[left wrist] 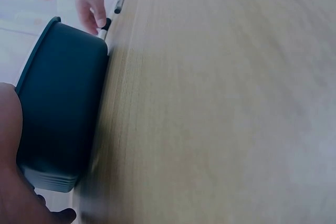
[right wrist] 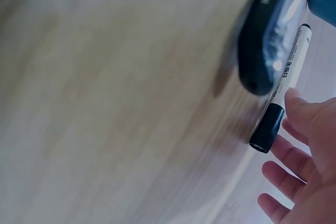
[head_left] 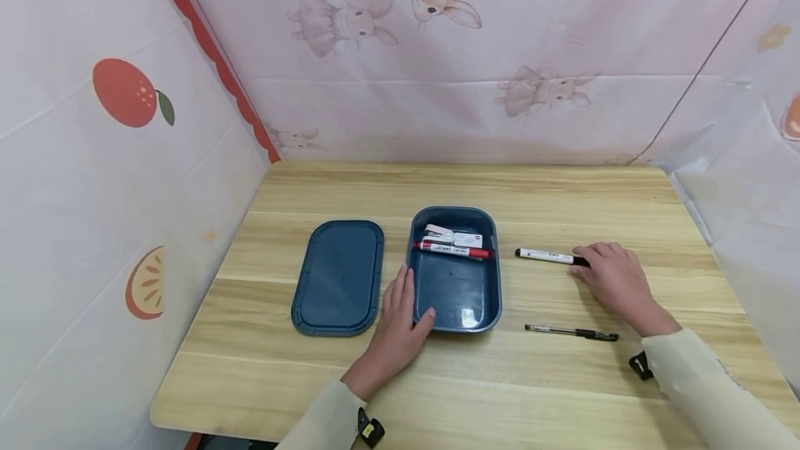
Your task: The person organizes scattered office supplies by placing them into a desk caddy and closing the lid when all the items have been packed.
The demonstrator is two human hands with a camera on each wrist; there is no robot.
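Note:
A dark blue plastic box (head_left: pixel 456 297) stands upright on the table. My left hand (head_left: pixel 396 328) holds its near left corner, fingers along the outer left wall and thumb over the near rim. Inside the box, a red marker (head_left: pixel 453 250) lies beside a small white and pink stapler-like item (head_left: pixel 440 233) and a little white box (head_left: pixel 469 240). To the right of the box, a white marker with a black cap (head_left: pixel 544 255) lies on the table. My right hand (head_left: pixel 615 283) pinches it at the capped end. Nearer me lies a black gel pen (head_left: pixel 571 332).
The box's blue lid (head_left: pixel 340 276) lies flat on the wooden table (head_left: pixel 469 394), left of the box. Printed cloth walls (head_left: pixel 437 117) border the table at the back and sides. A black wrist strap (head_left: pixel 640 365) shows at the right sleeve.

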